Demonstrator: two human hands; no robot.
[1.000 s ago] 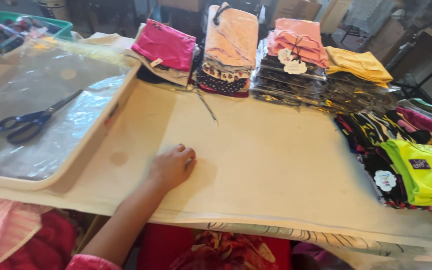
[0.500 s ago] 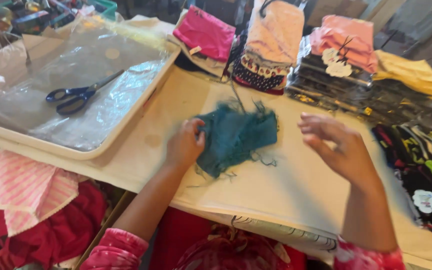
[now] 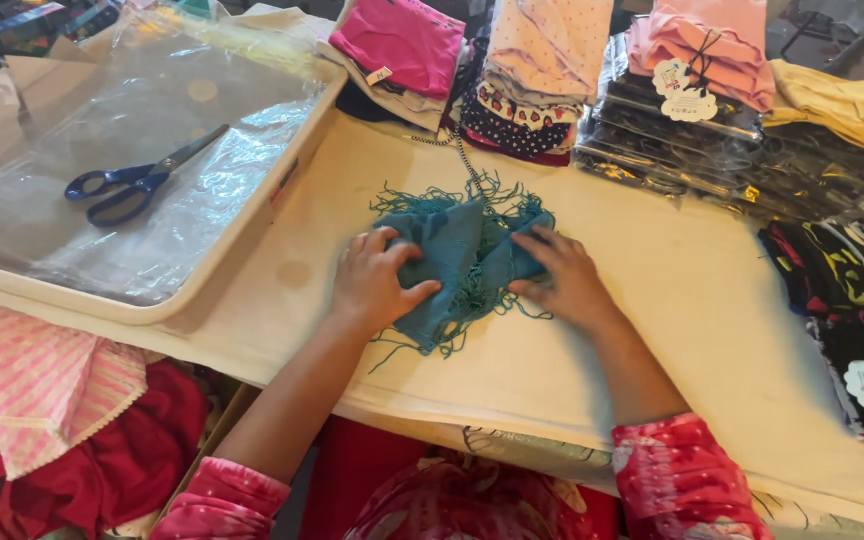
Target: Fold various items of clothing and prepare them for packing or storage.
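The teal fringed cloth (image 3: 462, 255) lies on the cream worktop (image 3: 712, 330), just below the stacks of folded clothes (image 3: 542, 80). The left hand (image 3: 377, 280) and the right hand (image 3: 567, 280) rest flat on its two sides, fingers spread and pressing, the grip not closed around it.

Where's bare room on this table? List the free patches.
Free: cream table between right hand, the black printed garments and near edge; smaller patch between tray and left hand. Crowded: the far edge, with folded clothes stacks.
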